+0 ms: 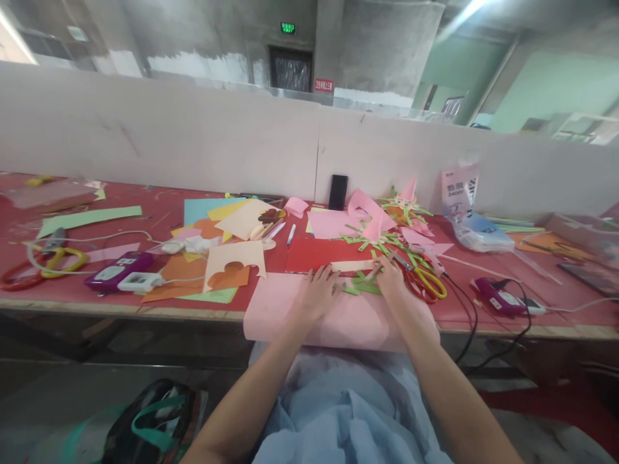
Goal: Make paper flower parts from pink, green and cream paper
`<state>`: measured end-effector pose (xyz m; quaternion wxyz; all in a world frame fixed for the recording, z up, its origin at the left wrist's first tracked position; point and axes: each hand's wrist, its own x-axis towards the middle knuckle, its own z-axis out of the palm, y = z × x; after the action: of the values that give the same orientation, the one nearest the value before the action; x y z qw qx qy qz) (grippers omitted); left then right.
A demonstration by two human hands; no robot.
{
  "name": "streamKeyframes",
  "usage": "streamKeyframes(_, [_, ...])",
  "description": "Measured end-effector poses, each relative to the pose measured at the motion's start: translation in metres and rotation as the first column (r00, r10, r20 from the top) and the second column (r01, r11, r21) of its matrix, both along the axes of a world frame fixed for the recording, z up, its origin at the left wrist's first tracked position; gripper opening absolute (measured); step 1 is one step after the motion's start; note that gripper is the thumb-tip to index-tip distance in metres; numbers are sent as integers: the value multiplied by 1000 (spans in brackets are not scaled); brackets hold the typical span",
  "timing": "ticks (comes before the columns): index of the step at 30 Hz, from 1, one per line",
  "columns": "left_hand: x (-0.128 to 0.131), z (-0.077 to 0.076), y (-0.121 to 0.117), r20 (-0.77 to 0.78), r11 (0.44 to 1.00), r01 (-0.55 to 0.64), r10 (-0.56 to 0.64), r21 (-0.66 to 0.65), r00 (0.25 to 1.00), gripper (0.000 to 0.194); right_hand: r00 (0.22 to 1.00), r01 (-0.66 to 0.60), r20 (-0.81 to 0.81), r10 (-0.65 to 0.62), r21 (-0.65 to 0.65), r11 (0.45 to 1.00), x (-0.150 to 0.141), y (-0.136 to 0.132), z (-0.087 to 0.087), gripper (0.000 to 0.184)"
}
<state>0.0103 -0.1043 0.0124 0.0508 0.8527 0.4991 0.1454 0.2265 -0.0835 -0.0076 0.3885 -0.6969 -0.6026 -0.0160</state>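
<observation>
A narrow cream paper strip [355, 265] lies across the lower edge of a red sheet [314, 253] in front of me. My left hand [318, 293] rests flat at the strip's left end, its fingers apart. At the other end my right hand [391, 278] has its fingers drawn together on the strip; the fingertips are small and partly hidden. Green paper scraps [362, 283] lie between the hands, over a large pink sheet [275, 309] that hangs off the table edge. Beside my right hand are yellow-and-red-handled scissors [428, 283].
Coloured paper and a cut-out cream sheet [235, 258] lie to the left, near a purple device [120, 270] and other scissors [62, 261]. A black phone [338, 191] leans on the white partition [217, 142]. A plastic packet [476, 225] and another purple device [500, 296] are rightward.
</observation>
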Motion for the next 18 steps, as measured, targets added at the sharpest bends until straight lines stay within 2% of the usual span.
streamKeyframes(5, [2,2,-1,4,1000,-11,11,-12,1000,42,977,-213,-1,213,-25,977,-11,4,-5,38])
streamKeyframes(9, [2,-1,0,14,1000,-13,13,21,1000,42,944,-325,47,326,-30,945,-12,4,-11,50])
streamKeyframes(12, [2,-1,0,17,1000,-11,11,24,1000,43,909,-394,83,409,-148,907,-12,1,-12,52])
streamKeyframes(15, [2,-2,0,20,1000,-11,10,18,1000,42,898,-405,93,429,-201,892,-13,-2,-10,50])
streamKeyframes(18, [2,-4,1,15,1000,-4,4,24,1000,42,922,-362,106,373,-111,926,-12,-1,-10,47])
